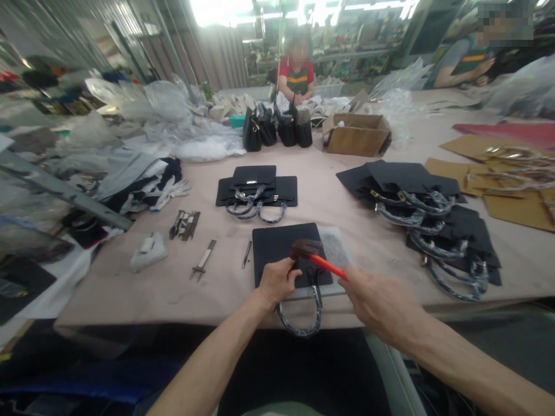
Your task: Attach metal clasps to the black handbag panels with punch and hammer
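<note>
In the head view my right hand point(377, 297) grips the red handle of a hammer point(328, 266). The dark hammer head is just above my left hand point(277, 282), whose fingers are pinched together over a black bag panel point(277, 240). What those fingers hold, if anything, is hidden. A plastic-wrapped handle point(299, 333) is joined to the panel and hangs over the table's front edge. Beneath the panel's right side lies a pale slab point(338, 254). Left of the panel rests a thin metal rod point(247, 254).
A caliper-like tool point(204, 260), several small tools point(185, 224) and a plastic bag point(150, 251) lie to the left. Black bag panels with handles are ahead point(284, 188) and stacked right point(411, 179). Finished-looking bags point(286, 128) and a cardboard box point(358, 136) stand behind. Two people sit beyond.
</note>
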Motion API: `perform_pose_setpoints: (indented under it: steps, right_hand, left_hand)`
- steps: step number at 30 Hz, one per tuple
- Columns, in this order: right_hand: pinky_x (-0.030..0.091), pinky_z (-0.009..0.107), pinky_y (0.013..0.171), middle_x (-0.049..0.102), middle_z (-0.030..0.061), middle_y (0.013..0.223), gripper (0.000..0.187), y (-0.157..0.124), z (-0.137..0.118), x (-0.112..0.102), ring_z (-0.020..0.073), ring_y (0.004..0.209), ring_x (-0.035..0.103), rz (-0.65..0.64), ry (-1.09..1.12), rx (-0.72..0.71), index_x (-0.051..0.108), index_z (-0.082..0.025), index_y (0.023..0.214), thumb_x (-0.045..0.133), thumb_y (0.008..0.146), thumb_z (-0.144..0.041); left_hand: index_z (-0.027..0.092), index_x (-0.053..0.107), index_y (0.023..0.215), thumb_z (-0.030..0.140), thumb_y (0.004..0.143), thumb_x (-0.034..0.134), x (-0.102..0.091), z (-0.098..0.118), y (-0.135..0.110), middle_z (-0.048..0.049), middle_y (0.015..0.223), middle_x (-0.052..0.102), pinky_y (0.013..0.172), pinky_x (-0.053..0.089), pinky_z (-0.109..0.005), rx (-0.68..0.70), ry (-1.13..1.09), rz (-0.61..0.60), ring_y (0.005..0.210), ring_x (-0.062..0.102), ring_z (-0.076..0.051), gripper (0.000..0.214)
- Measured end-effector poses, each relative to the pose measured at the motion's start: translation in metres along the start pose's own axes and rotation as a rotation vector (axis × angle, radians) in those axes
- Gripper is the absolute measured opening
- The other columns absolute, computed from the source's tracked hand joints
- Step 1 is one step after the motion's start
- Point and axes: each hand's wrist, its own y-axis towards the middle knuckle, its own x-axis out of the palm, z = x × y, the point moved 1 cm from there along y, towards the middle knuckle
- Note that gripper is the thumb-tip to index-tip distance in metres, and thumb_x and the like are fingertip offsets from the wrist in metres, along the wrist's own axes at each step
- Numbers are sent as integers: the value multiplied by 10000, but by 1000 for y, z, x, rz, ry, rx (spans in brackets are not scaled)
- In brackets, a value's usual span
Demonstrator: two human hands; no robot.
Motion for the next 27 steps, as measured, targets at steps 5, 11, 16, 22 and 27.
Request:
perform_pose_setpoints:
  steps: [5, 11, 16, 22, 27]
  right_hand:
    - [231, 299, 499, 483, -3, 552, 308, -5, 13, 10, 137, 449, 369, 88, 66, 74, 447, -244, 768, 365, 994, -438]
    - [147, 311, 508, 479, -10, 526, 260, 1, 29, 9, 123, 434, 303, -212, 6, 87, 476, -232, 742, 458, 931, -410]
    - [301, 280, 539, 521, 10, 559, 328, 9, 87, 27, 158, 534, 485, -151, 120, 459, 458, -230, 676, 402, 947, -405]
    - [458, 387, 708, 679, 176, 964, 277, -2, 127, 77, 283, 841, 634, -86, -121, 404, 651, -154, 1003, 448, 947, -333]
    - [424, 493, 1052, 553, 200, 1394, 481, -6, 68, 125, 343, 1269, 516, 3, -11, 17, 551, -163, 1371, 509, 949, -390]
  left_hand:
    - [203, 654, 930, 188, 885, 649, 0, -2, 0, -54, 889, 761, 772, 569, -278, 21, -9, 22, 837, 744, -201, 48]
    - [201, 646, 906, 186, 894, 632, 0, -2, -1, -39, 831, 745, 719, 562, -260, 16, -16, -1, 753, 728, -180, 24]
    - [200, 647, 932, 205, 914, 620, 1, -2, -1, -58, 889, 758, 775, 578, -275, 40, -33, 30, 824, 745, -194, 33]
    - [203, 644, 939, 244, 926, 626, -9, 6, 0, -48, 885, 748, 773, 568, -270, 27, -49, 2, 812, 734, -186, 47]
    - [207, 655, 934, 266, 937, 610, -9, 12, 0, -49, 904, 750, 802, 570, -296, -27, -84, -14, 842, 731, -194, 74]
